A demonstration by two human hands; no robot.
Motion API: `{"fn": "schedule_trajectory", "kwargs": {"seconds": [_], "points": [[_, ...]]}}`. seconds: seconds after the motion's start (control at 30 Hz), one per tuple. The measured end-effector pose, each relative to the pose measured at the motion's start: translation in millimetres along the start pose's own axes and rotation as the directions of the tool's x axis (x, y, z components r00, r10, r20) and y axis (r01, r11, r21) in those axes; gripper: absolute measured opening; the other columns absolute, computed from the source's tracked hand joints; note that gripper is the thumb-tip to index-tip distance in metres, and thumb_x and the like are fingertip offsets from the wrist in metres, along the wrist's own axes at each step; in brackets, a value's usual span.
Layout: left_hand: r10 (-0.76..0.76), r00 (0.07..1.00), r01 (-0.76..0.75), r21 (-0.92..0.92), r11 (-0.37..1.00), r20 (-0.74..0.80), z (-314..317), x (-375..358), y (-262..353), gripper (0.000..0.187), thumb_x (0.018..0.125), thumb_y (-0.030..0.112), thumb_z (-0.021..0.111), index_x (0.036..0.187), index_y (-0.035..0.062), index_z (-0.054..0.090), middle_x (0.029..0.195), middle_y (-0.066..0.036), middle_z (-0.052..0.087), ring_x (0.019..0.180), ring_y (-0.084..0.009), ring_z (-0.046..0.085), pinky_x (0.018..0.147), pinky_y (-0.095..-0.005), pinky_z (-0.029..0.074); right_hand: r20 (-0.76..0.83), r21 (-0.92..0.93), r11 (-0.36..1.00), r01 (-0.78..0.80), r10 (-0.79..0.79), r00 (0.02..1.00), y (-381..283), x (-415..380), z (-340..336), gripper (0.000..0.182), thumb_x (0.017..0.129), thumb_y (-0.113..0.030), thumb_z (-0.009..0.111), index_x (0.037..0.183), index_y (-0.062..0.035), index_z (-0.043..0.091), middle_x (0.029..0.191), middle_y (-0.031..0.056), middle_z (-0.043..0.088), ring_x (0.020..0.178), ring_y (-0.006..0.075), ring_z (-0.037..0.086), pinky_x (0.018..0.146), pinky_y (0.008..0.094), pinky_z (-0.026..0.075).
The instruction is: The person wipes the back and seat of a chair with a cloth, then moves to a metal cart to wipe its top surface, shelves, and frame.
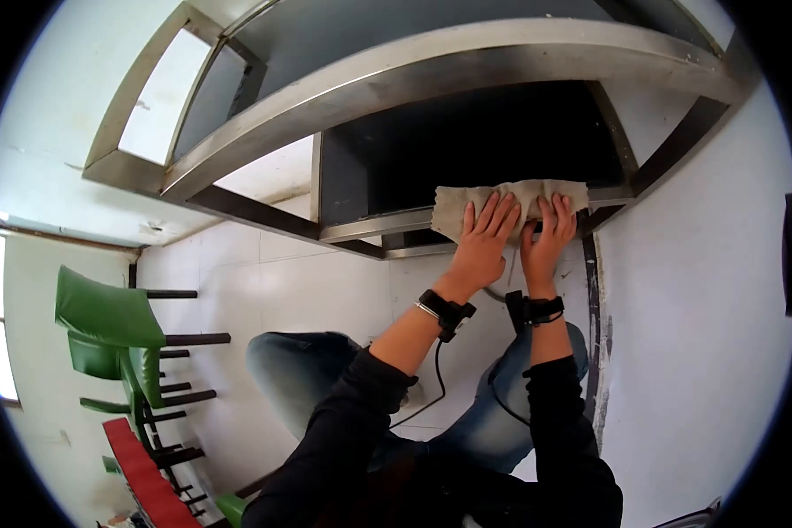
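A beige cloth (pixel 453 204) is draped over the front metal rail of a lower shelf. My left hand (pixel 482 242) lies on the cloth with its fingers stretched and spread, pressing it against the rail. Close beside it on the right, my right hand (pixel 547 242) has its fingers bent over the cloth and its thumb below them, gripping it. The part of the rail under the cloth is hidden. Both wrists wear black straps with small devices, and cables run from them.
The steel-framed shelf unit (pixel 449 57) with dark panels stands in front of me, beside a white wall (pixel 695 290) on the right. Green chairs (pixel 106 308) and a red seat (pixel 145 471) are at the left on the light tiled floor (pixel 264 282). My bent legs are below my arms.
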State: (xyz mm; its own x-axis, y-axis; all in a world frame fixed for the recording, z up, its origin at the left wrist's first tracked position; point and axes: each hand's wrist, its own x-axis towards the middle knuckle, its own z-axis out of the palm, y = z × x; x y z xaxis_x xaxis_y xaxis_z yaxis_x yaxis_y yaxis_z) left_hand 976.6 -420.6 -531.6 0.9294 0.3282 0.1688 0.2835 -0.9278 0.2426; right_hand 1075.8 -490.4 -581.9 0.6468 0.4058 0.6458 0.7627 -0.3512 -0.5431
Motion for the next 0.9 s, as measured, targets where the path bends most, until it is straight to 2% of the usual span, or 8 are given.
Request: {"fn": "schedule_trajectory", "kwargs": {"seconds": [0.17, 0.27, 0.37, 0.4, 0.47, 0.67, 0.8, 0.9], "points": [[-0.002, 0.996, -0.001, -0.023, 1.0, -0.09, 8, 1, 3, 0.07, 0.056, 0.002, 0.051, 0.122, 0.0029, 0.028, 0.129, -0.011, 0.024, 0.121, -0.0279, 0.018, 0.097, -0.0485, 0.01, 0.089, 0.105, 0.994, 0.023, -0.032, 0.996, 9, -7, -20, 0.043, 0.068, 0.0, 0.048, 0.11, -0.0081, 0.044, 0.115, 0.0107, 0.04, 0.112, 0.0288, 0.033, 0.093, 0.04, 0.025], [0.033, 0.987, -0.026, 0.047, 0.999, -0.157, 16, 1, 3, 0.067, 0.056, 0.001, 0.05, 0.12, 0.0024, 0.03, 0.128, -0.011, 0.026, 0.12, -0.0286, 0.02, 0.096, -0.0489, 0.013, 0.097, 0.326, 0.916, -0.234, 0.214, 0.972, 15, -25, -26, 0.044, 0.069, 0.003, 0.046, 0.113, -0.0054, 0.042, 0.115, 0.0122, 0.04, 0.109, 0.0278, 0.038, 0.091, 0.0322, 0.029], [0.047, 0.981, -0.064, -0.083, 0.995, -0.186, 14, 0, -2, 0.062, 0.057, -0.003, 0.048, 0.117, 0.0012, 0.033, 0.126, -0.012, 0.029, 0.118, -0.0299, 0.024, 0.095, -0.0489, 0.017, 0.448, 0.73, 0.158, -0.665, 0.624, 0.64, 23, -46, -17, 0.04, 0.074, -0.001, 0.041, 0.114, 0.0014, 0.037, 0.108, 0.0112, 0.046, 0.103, 0.0202, 0.043, 0.089, 0.028, 0.031], [0.076, 0.968, -0.108, -0.123, 0.986, -0.24, 18, 0, -4, 0.058, 0.058, -0.004, 0.047, 0.114, 0.0008, 0.037, 0.124, -0.012, 0.032, 0.117, -0.0298, 0.026, 0.095, -0.0469, 0.019, 0.432, 0.733, 0.163, -0.66, 0.637, 0.638, 20, -46, -18, 0.04, 0.074, -0.001, 0.041, 0.114, 0.0014, 0.037, 0.108, 0.0112, 0.046, 0.103, 0.0202, 0.043, 0.089, 0.028, 0.031], [0.107, 0.953, -0.16, -0.172, 0.972, -0.283, 23, -3, -6, 0.054, 0.059, -0.005, 0.046, 0.112, 0.0004, 0.041, 0.121, -0.013, 0.035, 0.116, -0.0297, 0.028, 0.095, -0.045, 0.021, 0.634, 0.765, -0.382, -0.519, 0.592, 0.498, 4, -42, -24, 0.044, 0.074, -0.006, 0.044, 0.116, 0.0022, 0.034, 0.102, 0.0103, 0.048, 0.099, 0.0187, 0.043, 0.088, 0.0272, 0.031], [-0.021, 0.905, -0.152, -0.37, 0.916, -0.424, 21, -19, -1, 0.05, 0.057, -0.013, 0.043, 0.105, 0.0002, 0.048, 0.112, -0.013, 0.043, 0.106, -0.0311, 0.039, 0.086, -0.0379, 0.034, 0.632, 0.746, -0.343, -0.571, 0.636, 0.443, -28, -47, 0, 0.036, 0.077, -0.014, 0.043, 0.112, -0.0038, 0.039, 0.095, 0.004, 0.049, 0.089, 0.0136, 0.045, 0.077, 0.0266, 0.034], [-0.183, 0.96, -0.001, -0.651, 0.759, -0.214, 39, -52, -20, 0.052, 0.057, -0.014, 0.039, 0.105, 0.0039, 0.049, 0.108, -0.012, 0.047, 0.101, -0.0297, 0.044, 0.081, -0.0311, 0.038, 0.829, 0.557, -0.484, -0.675, 0.372, 0.418, -21, -62, 30, 0.021, 0.079, -0.016, 0.042, 0.097, -0.0041, 0.047, 0.092, 0.0045, 0.051, 0.086, 0.015, 0.048, 0.076, 0.0286, 0.037], [-0.366, 0.923, 0.169, -0.731, 0.661, -0.117, 46, -82, -36, 0.051, 0.059, -0.012, 0.038, 0.106, 0.0052, 0.05, 0.107, -0.011, 0.049, 0.099, -0.0255, 0.047, 0.081, -0.028, 0.038, 0.949, 0.302, -0.405, -0.863, 0.215, 0.231, -34, -73, 44, 0.019, 0.08, -0.014, 0.044, 0.088, -0.0003, 0.052, 0.088, 0.0065, 0.054, 0.081, 0.016, 0.051, 0.072, 0.0271, 0.041]]}}
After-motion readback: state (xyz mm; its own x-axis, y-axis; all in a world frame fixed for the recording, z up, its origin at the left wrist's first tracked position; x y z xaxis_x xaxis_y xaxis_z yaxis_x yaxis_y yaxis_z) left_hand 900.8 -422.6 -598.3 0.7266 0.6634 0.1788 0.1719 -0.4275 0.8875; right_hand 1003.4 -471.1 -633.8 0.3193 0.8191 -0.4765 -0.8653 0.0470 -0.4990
